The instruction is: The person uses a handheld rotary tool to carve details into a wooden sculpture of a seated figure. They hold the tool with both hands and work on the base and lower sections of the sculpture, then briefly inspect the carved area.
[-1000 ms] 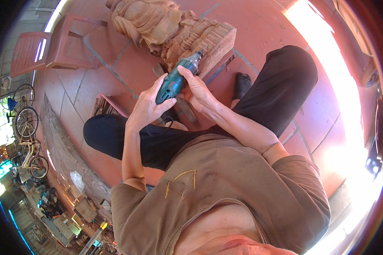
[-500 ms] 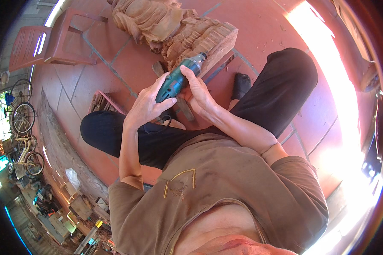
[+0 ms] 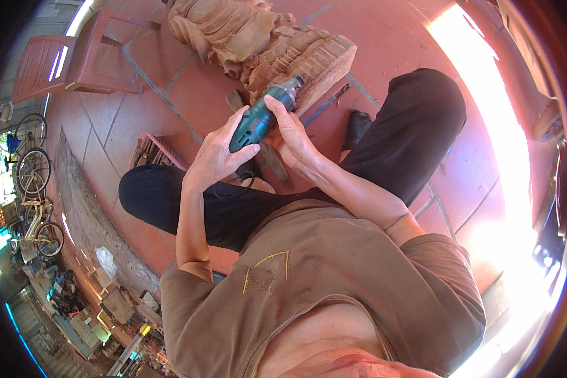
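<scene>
- Left hand gripped rear of green power tool, fingers curled round it.
- Right hand wrapped tool body from the other side.
- Tool nose sat at wooden carving on red tile floor.
- Red plastic chair lay well apart.

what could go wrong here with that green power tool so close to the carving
Both the left hand and right hand grip the green power tool with its nose at the wooden carving; a slip could gouge the wood or catch fingers. Its black cord lies over the lap and might snag.
</scene>
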Available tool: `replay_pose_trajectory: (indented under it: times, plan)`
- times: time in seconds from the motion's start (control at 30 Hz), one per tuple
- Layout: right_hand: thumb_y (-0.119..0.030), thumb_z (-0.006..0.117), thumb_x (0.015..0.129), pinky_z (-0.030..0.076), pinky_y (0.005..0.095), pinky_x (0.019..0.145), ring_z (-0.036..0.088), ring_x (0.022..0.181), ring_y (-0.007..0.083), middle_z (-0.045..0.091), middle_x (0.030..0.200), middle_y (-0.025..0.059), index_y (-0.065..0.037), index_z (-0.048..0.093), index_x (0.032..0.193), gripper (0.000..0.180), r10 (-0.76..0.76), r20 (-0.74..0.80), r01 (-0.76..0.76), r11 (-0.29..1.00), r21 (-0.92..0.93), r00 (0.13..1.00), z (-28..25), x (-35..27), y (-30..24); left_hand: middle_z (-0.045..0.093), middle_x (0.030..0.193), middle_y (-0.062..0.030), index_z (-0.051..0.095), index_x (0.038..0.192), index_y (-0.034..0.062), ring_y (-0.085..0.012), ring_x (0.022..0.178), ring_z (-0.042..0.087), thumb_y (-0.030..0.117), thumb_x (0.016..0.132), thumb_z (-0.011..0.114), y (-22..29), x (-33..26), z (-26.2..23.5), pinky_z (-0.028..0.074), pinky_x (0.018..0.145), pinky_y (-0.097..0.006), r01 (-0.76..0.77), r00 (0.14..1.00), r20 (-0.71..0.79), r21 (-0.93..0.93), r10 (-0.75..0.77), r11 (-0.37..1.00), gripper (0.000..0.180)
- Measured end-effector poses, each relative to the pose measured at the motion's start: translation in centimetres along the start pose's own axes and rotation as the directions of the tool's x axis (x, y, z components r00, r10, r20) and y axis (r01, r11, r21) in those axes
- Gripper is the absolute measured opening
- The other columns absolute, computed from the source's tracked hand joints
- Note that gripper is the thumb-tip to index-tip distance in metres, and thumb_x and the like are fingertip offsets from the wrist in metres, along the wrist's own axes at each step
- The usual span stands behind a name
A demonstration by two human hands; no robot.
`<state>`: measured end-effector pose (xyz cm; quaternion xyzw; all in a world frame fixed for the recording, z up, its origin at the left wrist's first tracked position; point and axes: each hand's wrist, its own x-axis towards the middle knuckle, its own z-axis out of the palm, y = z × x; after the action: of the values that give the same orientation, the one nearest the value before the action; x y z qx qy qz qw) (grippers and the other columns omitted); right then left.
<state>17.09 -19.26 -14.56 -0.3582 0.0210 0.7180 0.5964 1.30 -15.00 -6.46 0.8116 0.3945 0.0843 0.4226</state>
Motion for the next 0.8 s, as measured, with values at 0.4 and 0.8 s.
replay_pose_trajectory:
  times: [0.4,0.8]
  plan:
    - [-0.050,0.068,0.087,0.055,0.0349,0.076,0.064,0.084,0.0158,0.064,0.094,0.0061,-0.005,0.057,0.108,0.051,-0.024,0.001,0.024,0.998,-0.061,1.000,0.6,0.9,0.1,0.061,0.120,-0.0293,0.040,0.143,0.0001,-0.0420,0.108,0.063,0.028,0.083,0.071,-0.6,0.1,-0.1,0.048,0.092,-0.042,0.009,0.999,-0.031,0.015,-0.008,1.000,0.073]
    - [-0.050,0.068,0.087,0.055,0.0376,0.076,0.065,0.082,0.0174,0.065,0.092,0.0074,-0.004,0.058,0.108,0.052,-0.018,0.020,0.019,0.997,-0.076,1.000,0.7,1.1,-0.3,0.061,0.118,-0.0294,0.040,0.142,-0.0013,-0.0411,0.107,0.064,0.027,0.083,0.072,-0.4,0.2,0.0,0.049,0.092,-0.042,0.001,0.999,-0.049,0.018,0.000,1.000,0.073]
